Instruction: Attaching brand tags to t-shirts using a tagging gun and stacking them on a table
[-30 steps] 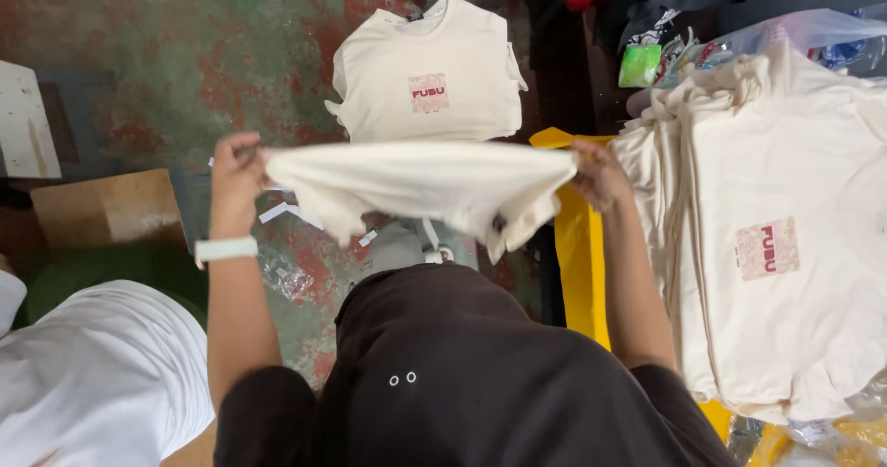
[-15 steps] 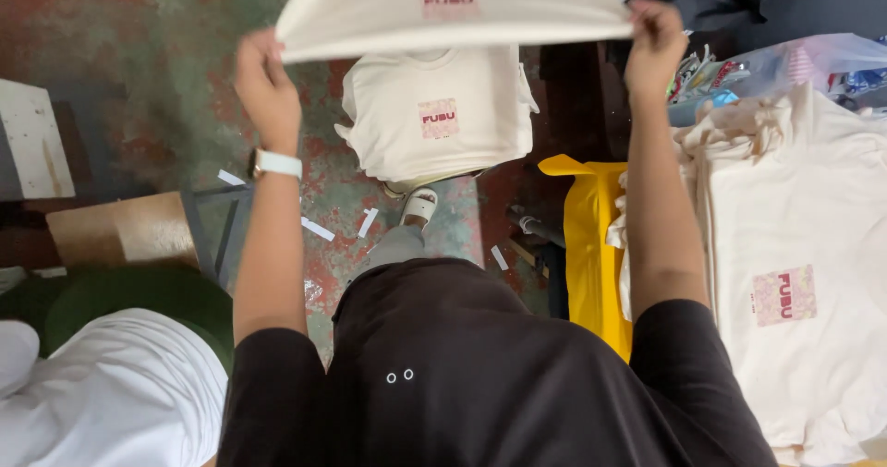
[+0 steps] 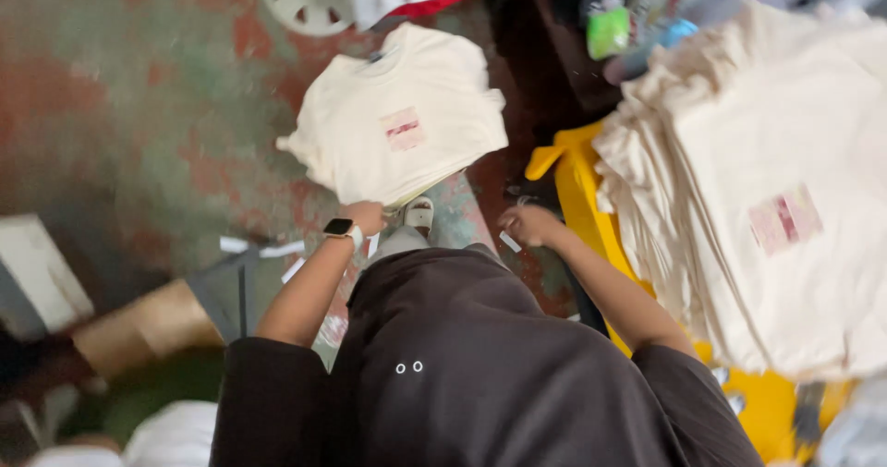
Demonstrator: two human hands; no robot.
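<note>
Though blurred, left hand (image 3: 368, 216) touches folded shirt (image 3: 397, 116), right hand (image 3: 527, 224) empty.

The floor (image 3: 139, 107) is worn concrete, mottled in dull red and green patches where old paint has rubbed away. Small white paper strips (image 3: 249, 245) lie scattered across it. At the top edge a white round plastic thing with slots (image 3: 300, 0) sits on the ground, perhaps a fan cover, though the blur makes it hard to be sure. To the left stands a white block (image 3: 37, 278), and just below it a brown cardboard box (image 3: 143, 324). A yellow plastic stand (image 3: 591, 199) rises on the right side. Dark clutter with a bright green packet (image 3: 607, 31) fills the upper right corner. The light is soft and even.
</note>
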